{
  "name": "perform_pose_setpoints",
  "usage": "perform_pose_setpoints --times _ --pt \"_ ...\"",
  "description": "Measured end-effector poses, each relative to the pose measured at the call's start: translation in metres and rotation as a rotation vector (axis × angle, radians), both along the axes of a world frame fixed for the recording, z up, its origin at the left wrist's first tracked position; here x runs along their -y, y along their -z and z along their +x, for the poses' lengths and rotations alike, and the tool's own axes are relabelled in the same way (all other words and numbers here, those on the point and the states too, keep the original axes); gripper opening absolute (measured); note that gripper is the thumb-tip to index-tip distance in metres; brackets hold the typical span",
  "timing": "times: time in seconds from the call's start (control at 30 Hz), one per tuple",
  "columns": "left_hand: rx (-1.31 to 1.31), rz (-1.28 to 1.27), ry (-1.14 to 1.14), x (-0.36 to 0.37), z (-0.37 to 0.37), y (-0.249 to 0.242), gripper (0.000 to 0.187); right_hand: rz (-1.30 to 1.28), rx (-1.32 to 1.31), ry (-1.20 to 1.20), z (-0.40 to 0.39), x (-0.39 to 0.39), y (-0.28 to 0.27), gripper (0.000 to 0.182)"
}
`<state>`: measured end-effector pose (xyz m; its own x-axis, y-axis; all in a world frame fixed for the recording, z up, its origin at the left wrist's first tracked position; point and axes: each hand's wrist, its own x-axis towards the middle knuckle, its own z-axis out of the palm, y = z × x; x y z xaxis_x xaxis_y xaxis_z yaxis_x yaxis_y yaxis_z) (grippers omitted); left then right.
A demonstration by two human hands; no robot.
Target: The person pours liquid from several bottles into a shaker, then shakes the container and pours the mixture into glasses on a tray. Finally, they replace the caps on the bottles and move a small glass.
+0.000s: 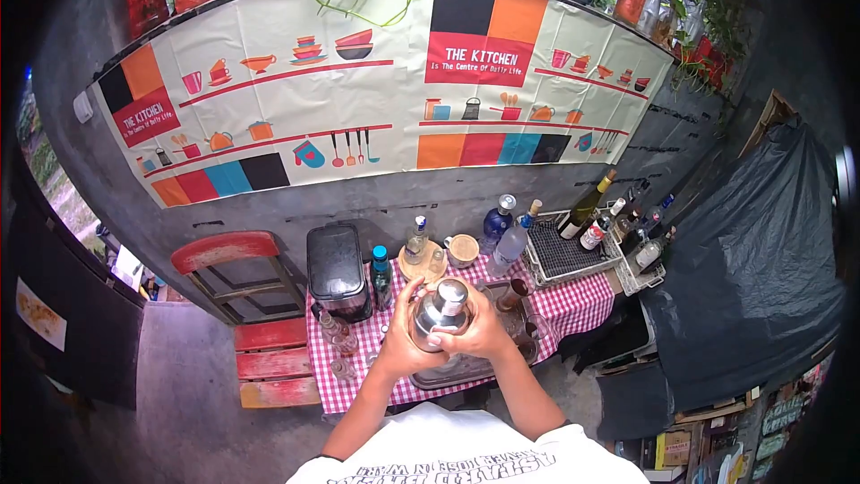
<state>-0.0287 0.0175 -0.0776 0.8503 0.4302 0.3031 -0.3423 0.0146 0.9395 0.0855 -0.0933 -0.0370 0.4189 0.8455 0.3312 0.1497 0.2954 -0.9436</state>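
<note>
A shiny metal cocktail shaker (444, 301) is held up over the table in front of my chest, its capped top facing the camera. My left hand (405, 341) wraps around its left side. Around the right side curls my right hand (480, 326), with its thumb across the front of the metal. Below and behind the hands is a tray (448, 376), partly hidden by them. A brown glass (513, 294) stands just right of my right hand. To the left of my left hand is a dark bottle with a blue cap (382, 276).
A black bin (337, 271) stands at the table's left on the checked tablecloth (573, 305). Clear glassware (339, 333) sits near the left edge. Bottles (512, 237) and a wire rack (573, 260) line the back. A red wooden chair (260, 341) is left of the table.
</note>
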Motion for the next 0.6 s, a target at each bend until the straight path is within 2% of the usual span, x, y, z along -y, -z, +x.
perform_pose_setpoints --times 0.27,0.37,0.47,0.53,0.6 --pt "-0.009 0.050 0.080 -0.003 0.013 0.007 0.115 -0.002 -0.097 -0.143 0.019 0.006 0.011 0.071" --pt "0.024 -0.034 0.158 0.001 0.024 0.014 0.114 0.030 -0.128 -0.179 0.029 0.013 0.009 0.072" --pt "0.045 -0.102 0.114 0.015 0.039 0.018 0.116 0.023 -0.123 -0.200 0.045 0.021 0.010 0.071" --pt "-0.010 -0.086 0.098 0.025 0.050 0.012 0.120 -0.005 -0.155 -0.209 0.059 0.030 0.013 0.070" --pt "0.015 0.032 0.096 0.034 0.063 -0.002 0.123 0.017 -0.093 -0.173 0.072 0.040 0.005 0.069"
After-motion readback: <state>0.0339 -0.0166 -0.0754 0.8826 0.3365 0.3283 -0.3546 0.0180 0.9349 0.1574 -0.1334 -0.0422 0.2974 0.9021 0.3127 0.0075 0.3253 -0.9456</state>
